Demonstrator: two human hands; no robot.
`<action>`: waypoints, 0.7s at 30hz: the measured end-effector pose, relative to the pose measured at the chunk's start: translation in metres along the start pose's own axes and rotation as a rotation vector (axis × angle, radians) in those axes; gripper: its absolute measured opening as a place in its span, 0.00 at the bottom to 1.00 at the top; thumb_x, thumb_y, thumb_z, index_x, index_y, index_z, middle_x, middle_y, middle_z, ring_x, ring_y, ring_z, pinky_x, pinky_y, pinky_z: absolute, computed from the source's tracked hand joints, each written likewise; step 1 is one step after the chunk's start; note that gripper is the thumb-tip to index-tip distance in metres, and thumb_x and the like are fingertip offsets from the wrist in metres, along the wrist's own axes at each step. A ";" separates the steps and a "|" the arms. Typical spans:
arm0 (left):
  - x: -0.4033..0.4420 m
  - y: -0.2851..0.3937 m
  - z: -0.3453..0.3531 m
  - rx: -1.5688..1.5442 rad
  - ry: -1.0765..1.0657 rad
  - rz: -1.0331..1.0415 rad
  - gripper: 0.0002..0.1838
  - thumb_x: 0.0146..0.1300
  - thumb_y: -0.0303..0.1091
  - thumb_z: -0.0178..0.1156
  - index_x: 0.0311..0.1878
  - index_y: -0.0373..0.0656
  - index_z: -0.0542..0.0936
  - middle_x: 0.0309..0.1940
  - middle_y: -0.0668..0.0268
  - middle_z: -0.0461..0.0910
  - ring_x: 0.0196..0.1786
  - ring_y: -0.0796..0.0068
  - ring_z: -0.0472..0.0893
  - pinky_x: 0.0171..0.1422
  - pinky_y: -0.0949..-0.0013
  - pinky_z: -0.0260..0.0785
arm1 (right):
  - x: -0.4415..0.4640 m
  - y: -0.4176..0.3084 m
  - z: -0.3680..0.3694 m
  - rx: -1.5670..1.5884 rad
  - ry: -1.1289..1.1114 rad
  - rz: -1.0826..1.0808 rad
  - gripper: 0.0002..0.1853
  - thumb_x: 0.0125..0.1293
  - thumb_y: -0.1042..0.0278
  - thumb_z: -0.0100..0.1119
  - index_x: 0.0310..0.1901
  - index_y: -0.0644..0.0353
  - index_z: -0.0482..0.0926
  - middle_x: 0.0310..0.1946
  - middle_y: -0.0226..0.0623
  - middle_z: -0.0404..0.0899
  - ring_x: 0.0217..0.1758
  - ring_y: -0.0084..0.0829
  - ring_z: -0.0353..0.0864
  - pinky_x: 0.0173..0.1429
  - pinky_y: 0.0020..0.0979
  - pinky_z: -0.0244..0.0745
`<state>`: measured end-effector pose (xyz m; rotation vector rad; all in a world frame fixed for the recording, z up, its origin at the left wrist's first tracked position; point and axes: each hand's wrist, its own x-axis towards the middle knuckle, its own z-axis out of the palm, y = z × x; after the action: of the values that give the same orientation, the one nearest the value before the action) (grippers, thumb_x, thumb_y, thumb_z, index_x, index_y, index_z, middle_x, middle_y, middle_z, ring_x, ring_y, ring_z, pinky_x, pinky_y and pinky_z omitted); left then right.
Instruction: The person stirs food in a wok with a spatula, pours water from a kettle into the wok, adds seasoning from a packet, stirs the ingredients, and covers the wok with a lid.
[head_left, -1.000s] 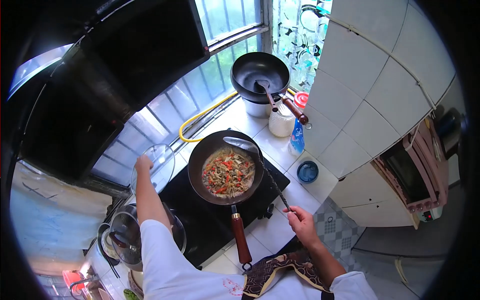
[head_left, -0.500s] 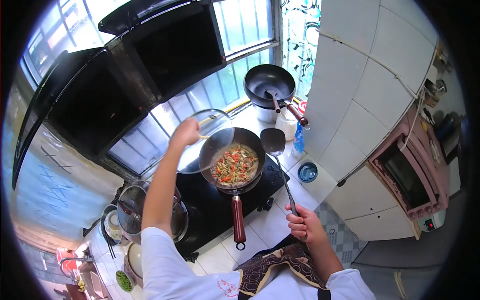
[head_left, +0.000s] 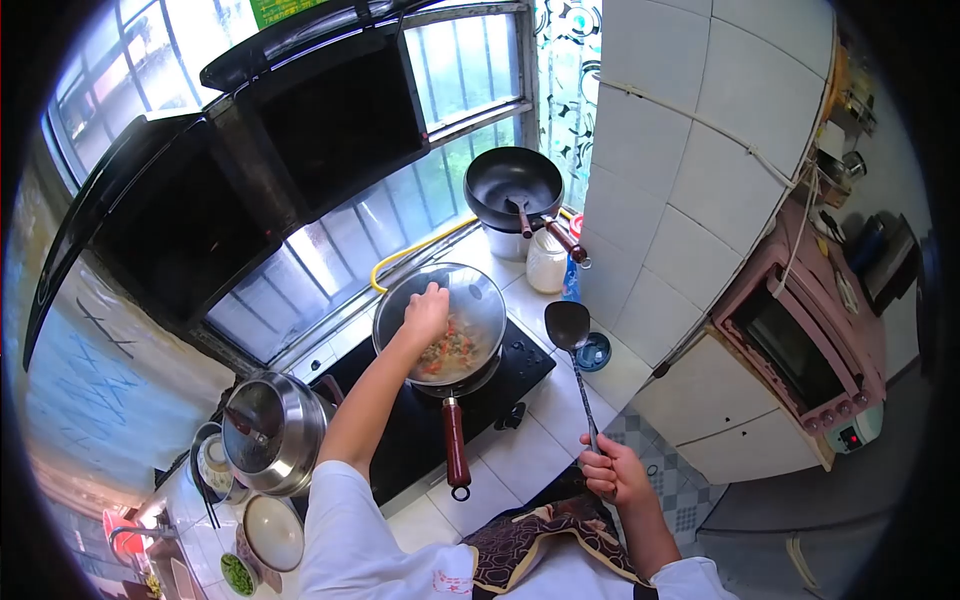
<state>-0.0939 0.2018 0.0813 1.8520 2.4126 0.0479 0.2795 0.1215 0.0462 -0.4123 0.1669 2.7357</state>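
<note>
My left hand grips the top of a clear glass lid, which sits over the frying pan on the stove. The pan's dark red handle points towards me. Through the misted glass, chopped food with red pieces shows in part. The lid's knob is hidden under my fingers. Off to the right, my right hand is closed round the handle of a black spatula. Its blade is raised, apart from the pan.
A black wok rests on a pot behind the pan, beside a jar. Left of the black stove stand a steel pot, a bowl and some chopped greens. A pink oven is at right.
My left hand has moved the glass lid right and down, from tilted at the pan's left side to covering it. My right hand still holds the spatula. The camera view has shifted.
</note>
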 end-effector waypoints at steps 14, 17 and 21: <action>-0.003 -0.005 0.007 -0.059 0.030 0.004 0.20 0.40 0.30 0.66 0.38 0.42 0.70 0.43 0.59 0.67 0.44 0.51 0.72 0.47 0.59 0.68 | 0.006 -0.001 -0.004 -0.058 0.049 0.011 0.13 0.68 0.60 0.29 0.40 0.59 0.62 0.15 0.25 0.52 0.11 0.17 0.49 0.12 0.20 0.49; -0.003 -0.005 0.011 -0.063 0.059 -0.005 0.20 0.39 0.30 0.67 0.37 0.43 0.70 0.42 0.59 0.67 0.43 0.52 0.71 0.47 0.59 0.68 | 0.007 0.000 -0.007 -0.065 0.059 0.012 0.12 0.68 0.60 0.30 0.40 0.59 0.62 0.15 0.25 0.52 0.11 0.17 0.48 0.12 0.19 0.49; -0.005 -0.008 0.008 -0.075 0.067 -0.001 0.19 0.40 0.29 0.66 0.37 0.44 0.70 0.42 0.59 0.67 0.43 0.52 0.71 0.47 0.60 0.68 | 0.007 0.000 -0.011 -0.101 0.080 -0.014 0.12 0.68 0.61 0.30 0.40 0.59 0.62 0.15 0.25 0.52 0.11 0.16 0.48 0.12 0.19 0.48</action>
<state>-0.0998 0.1943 0.0726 1.8457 2.4191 0.1998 0.2759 0.1225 0.0338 -0.5488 0.0459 2.7236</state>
